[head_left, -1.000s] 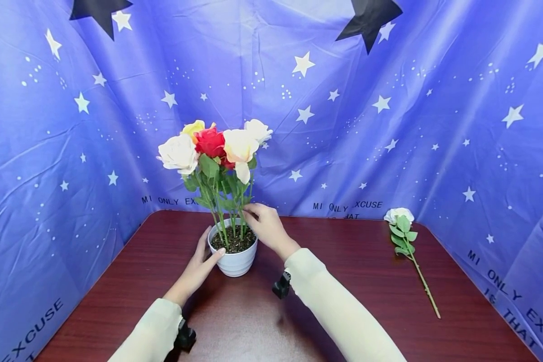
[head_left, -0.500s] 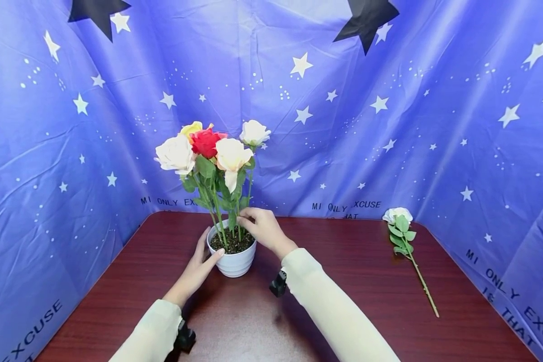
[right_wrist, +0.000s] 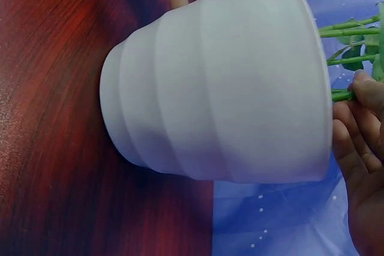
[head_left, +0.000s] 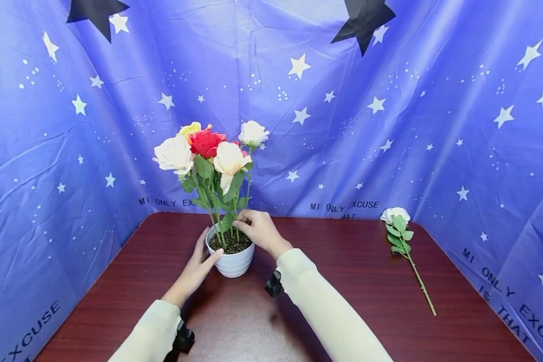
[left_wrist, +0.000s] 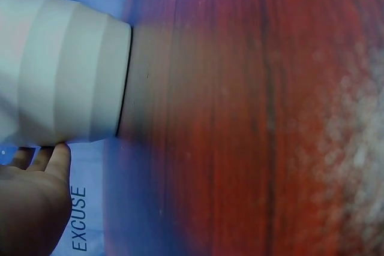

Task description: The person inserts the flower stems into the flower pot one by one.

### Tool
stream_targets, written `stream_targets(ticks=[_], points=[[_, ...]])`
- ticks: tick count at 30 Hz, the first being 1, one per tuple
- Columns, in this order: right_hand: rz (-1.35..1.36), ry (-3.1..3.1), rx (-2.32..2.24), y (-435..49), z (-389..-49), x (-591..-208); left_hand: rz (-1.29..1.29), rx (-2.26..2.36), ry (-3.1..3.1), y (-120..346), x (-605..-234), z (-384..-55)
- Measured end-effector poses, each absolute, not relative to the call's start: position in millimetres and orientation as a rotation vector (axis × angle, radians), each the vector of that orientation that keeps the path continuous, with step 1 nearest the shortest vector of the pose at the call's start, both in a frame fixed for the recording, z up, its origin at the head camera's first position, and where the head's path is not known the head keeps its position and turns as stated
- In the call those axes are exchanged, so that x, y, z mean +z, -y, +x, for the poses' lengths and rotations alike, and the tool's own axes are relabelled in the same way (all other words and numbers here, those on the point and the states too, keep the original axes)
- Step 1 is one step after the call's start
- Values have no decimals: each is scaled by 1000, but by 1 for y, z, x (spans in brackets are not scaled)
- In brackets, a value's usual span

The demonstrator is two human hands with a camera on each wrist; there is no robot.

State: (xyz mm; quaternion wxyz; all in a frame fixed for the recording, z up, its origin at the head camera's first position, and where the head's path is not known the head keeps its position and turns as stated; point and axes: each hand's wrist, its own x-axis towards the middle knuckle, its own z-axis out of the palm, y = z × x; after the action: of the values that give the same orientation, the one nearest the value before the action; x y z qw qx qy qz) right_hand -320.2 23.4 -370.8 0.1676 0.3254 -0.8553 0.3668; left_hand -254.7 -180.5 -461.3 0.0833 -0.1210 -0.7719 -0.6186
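Note:
A white ridged flower pot (head_left: 233, 266) filled with dark soil stands on the table. My left hand (head_left: 194, 274) grips its left side, thumb at the rim; in the left wrist view, fingertips (left_wrist: 59, 155) touch the pot wall. Over the pot's right rim, my right hand (head_left: 264, 234) pinches a green stem (right_wrist: 342, 96) low down, just above the pot in the right wrist view. Several artificial roses stand in the soil: a red rose (head_left: 206, 143), a yellow rose (head_left: 189, 128), a cream rose (head_left: 229, 158), a white rose (head_left: 174, 154) at left and another white rose (head_left: 253, 133) at right.
A single white rose (head_left: 395, 216) with a long stem lies on the dark red wooden table (head_left: 344, 271) at the right. Blue star-printed cloth (head_left: 326, 125) hangs around the table's back and sides.
My right hand has shifted left and slightly down with the stem. The cream rose has moved left and lower, apart from the right white rose. My left hand stays on the pot.

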Motion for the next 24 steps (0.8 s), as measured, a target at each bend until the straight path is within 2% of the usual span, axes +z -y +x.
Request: stream_targets(ticks=[24], points=[[864,2480,993,-17,-325,-377,-358,-1833,2311,182,-462,-255]])
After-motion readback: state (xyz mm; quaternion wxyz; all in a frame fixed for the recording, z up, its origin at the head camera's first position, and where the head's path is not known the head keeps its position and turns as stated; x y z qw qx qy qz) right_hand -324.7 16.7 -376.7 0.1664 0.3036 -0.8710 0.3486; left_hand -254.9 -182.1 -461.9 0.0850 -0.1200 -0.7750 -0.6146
